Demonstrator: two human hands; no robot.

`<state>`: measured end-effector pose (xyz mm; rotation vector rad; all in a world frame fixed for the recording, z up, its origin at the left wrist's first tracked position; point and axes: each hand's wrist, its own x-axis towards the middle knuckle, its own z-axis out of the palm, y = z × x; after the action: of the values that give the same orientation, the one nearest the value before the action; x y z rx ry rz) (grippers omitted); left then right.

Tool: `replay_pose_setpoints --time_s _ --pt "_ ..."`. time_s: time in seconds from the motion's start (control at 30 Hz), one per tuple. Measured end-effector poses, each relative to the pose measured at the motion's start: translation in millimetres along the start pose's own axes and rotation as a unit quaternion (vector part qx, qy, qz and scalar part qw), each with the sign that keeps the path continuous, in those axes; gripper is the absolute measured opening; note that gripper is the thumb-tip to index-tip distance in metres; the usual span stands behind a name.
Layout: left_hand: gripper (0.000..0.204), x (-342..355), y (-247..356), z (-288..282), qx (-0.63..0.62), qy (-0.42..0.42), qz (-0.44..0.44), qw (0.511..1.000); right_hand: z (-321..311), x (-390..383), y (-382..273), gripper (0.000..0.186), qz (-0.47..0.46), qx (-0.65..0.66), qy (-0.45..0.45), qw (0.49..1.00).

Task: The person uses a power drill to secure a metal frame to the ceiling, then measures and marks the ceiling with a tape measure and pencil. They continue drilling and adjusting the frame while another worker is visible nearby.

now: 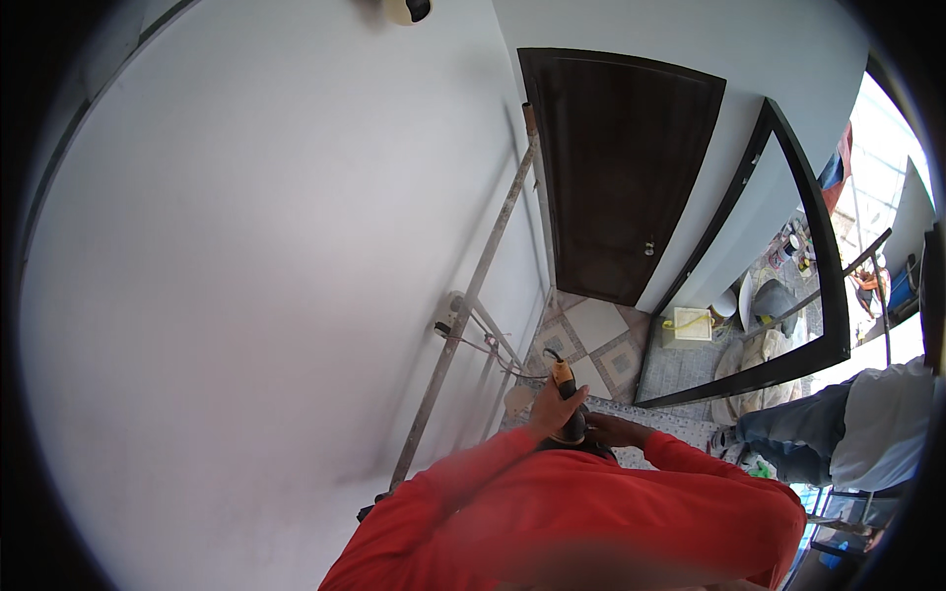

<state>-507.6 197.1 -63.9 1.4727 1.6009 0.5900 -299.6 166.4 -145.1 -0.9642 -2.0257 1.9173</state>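
Observation:
In front of my red-sleeved chest is a corded power tool with an orange and black body [565, 377], tilted with its cord end away from me. My left hand [552, 406] is closed around the body, thumb along its side. At the tool's lower black part, my right hand [613, 429] is closed against it, its fingertips partly hidden. The tool's near end is dark and too obscured to tell its exact kind. A thin cord [512, 369] runs left toward a wall outlet [448, 320].
A long metal pole [483, 261] slants along the white wall [246, 276] to my left. Ahead stands a dark brown door [631, 167]. On the right are a black frame [838, 286], a whitish box [687, 327], and another person in jeans [798, 424].

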Motion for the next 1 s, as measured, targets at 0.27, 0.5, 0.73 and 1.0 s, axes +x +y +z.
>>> replay_pose_setpoints --time_s 0.27,0.5,0.73,1.0 --pt "0.101 17.0 -16.3 18.8 -0.100 0.039 0.041 0.993 -19.5 20.8 9.0 0.056 0.195 -0.107 -0.104 0.969" --pt "0.052 36.1 2.7 27.1 0.379 0.032 0.473 0.795 19.4 -3.0 41.4 0.057 0.152 0.236 0.094 0.955" --pt "0.021 15.8 -19.7 77.1 0.540 -0.167 0.457 0.687 34.4 -21.8 52.6 0.055 0.235 0.284 0.189 0.910" --pt "0.019 20.6 -25.6 110.5 0.531 -0.314 0.467 0.634 38.4 -57.7 40.1 0.049 0.235 0.305 0.241 0.891"
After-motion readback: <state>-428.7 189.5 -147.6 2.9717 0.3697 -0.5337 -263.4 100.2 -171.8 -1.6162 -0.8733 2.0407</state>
